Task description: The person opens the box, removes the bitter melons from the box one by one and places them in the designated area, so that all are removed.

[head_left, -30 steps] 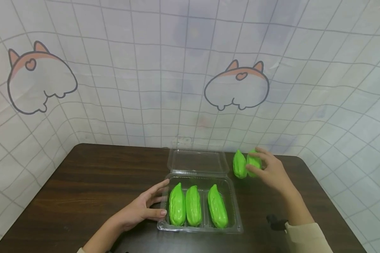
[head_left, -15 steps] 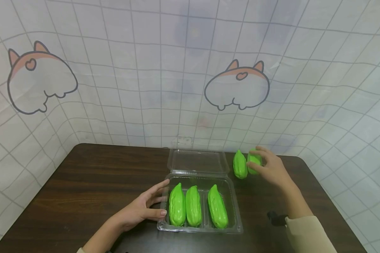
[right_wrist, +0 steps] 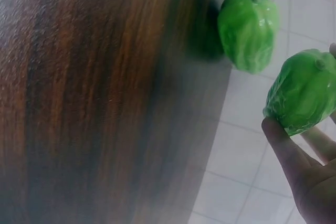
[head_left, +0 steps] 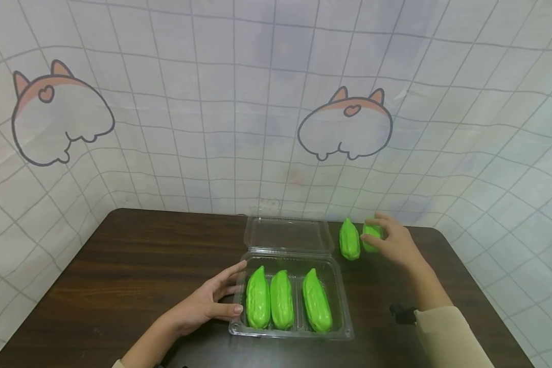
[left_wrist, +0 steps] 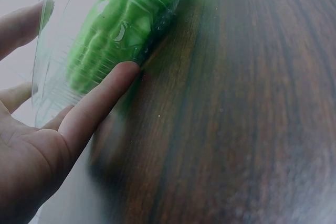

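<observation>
A clear plastic box (head_left: 299, 336) sits on the table with its lid folded back. In it lie three bright green bitter melons, the left one (head_left: 258, 301), the middle one (head_left: 282, 301) and the right one (head_left: 317, 304), with a gap before the right one. My left hand (head_left: 207, 301) rests against the box's left side, fingers extended and thumb by the front corner. Behind and right of the box, my right hand (head_left: 395, 243) holds another bitter melon (right_wrist: 304, 93) between thumb and fingers. One more bitter melon (head_left: 349, 240) lies just left of that hand.
The box's clear lid (head_left: 289, 235) lies behind it, close to the wall. A dark wooden table (head_left: 133, 266) extends to both sides. A white checked sheet (head_left: 193, 128) with cartoon prints encloses the table's back and sides.
My right hand and its bitter melon have shifted slightly right, and the gap to the neighbouring melon has widened a little. My left hand and the box stay in place.
</observation>
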Tool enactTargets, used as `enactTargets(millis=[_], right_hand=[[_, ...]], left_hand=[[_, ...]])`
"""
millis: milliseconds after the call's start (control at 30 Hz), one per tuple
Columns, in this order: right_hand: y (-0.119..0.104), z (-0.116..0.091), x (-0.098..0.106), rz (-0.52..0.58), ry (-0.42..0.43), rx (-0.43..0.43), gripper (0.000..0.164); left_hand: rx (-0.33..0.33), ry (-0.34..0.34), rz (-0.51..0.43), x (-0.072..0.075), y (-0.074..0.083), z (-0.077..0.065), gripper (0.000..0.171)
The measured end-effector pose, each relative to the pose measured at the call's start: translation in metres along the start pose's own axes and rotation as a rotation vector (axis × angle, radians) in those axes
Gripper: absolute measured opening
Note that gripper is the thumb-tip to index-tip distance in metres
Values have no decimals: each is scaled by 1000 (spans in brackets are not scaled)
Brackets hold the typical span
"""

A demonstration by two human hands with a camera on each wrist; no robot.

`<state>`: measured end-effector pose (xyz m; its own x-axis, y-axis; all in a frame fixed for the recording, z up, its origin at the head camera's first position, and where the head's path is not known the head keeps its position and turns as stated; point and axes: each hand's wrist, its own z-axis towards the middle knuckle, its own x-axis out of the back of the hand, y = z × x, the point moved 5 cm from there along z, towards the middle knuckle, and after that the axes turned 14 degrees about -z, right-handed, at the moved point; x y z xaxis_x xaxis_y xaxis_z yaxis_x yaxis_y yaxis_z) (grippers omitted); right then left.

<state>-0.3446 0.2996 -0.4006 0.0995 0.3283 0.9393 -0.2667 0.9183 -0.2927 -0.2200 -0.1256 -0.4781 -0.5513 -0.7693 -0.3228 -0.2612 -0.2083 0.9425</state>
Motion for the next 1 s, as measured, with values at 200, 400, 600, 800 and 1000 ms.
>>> enactTargets(millis=[200, 400, 600, 800, 1000], right_hand=[[9, 1, -5, -34, -14, -1, 55], [14, 1, -8, -44, -41, 0, 54], [20, 5, -15, -37, -59, -2, 53], [25, 10, -22, -20, -68, -9, 53], [28, 14, -29, -39, -81, -21, 52]], left_hand=[[0, 2, 2, -1, 0, 0, 88], [-1, 6, 4, 0, 0, -1, 88], [-5, 2, 9, 0, 1, -1, 89], [-3, 4, 10, -1, 2, -1, 88], [-2, 18, 9, -1, 2, -1, 88]])
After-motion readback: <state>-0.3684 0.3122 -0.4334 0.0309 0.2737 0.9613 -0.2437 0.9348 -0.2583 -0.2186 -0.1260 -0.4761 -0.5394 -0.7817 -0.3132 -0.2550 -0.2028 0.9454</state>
